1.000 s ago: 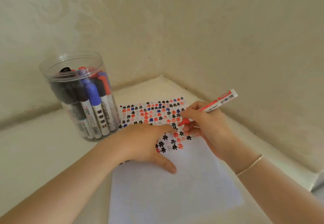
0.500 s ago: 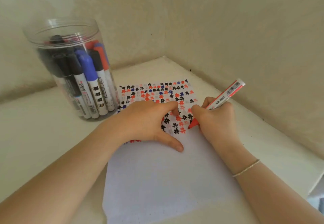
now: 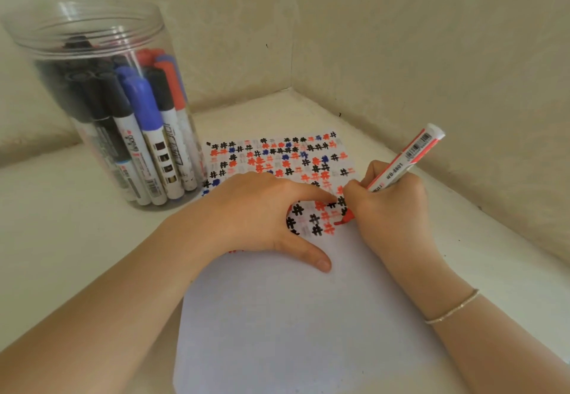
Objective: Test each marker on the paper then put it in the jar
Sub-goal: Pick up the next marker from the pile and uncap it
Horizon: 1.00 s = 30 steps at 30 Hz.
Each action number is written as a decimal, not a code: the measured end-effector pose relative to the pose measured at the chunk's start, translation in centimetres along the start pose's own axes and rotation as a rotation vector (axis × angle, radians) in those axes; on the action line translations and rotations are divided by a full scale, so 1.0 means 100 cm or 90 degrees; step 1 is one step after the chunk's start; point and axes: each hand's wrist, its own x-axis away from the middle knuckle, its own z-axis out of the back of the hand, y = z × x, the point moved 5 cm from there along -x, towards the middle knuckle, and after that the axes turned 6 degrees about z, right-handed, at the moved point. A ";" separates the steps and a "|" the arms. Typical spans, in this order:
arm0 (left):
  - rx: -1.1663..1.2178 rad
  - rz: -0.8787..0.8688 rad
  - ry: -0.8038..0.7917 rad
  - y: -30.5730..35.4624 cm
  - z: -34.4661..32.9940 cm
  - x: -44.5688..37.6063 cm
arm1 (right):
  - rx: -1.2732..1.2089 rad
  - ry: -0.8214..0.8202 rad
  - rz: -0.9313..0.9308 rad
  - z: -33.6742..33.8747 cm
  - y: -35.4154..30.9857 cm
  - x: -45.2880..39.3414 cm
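Red marker (image 3: 389, 174), gripped in the right hand (image 3: 388, 208), has its tip on the paper (image 3: 277, 316) beside rows of earlier hash marks while the flat left hand (image 3: 262, 218) pins the sheet; the jar (image 3: 101, 100) on the worktop (image 3: 61, 239) already looks nearly full.

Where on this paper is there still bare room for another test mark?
The paper is bare below both hands, down to its near edge. Its far part, from the top edge to the red marker tip, is crowded with marks, partly under the left hand.
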 end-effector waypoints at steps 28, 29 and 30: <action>0.000 0.023 -0.022 0.001 0.000 0.002 | -0.032 -0.016 -0.043 0.002 -0.001 0.001; -0.001 0.023 -0.024 0.001 0.000 0.002 | -0.044 -0.010 -0.048 0.003 0.000 0.001; -0.001 0.023 -0.026 0.001 0.000 0.003 | -0.049 -0.006 -0.048 0.003 0.000 0.001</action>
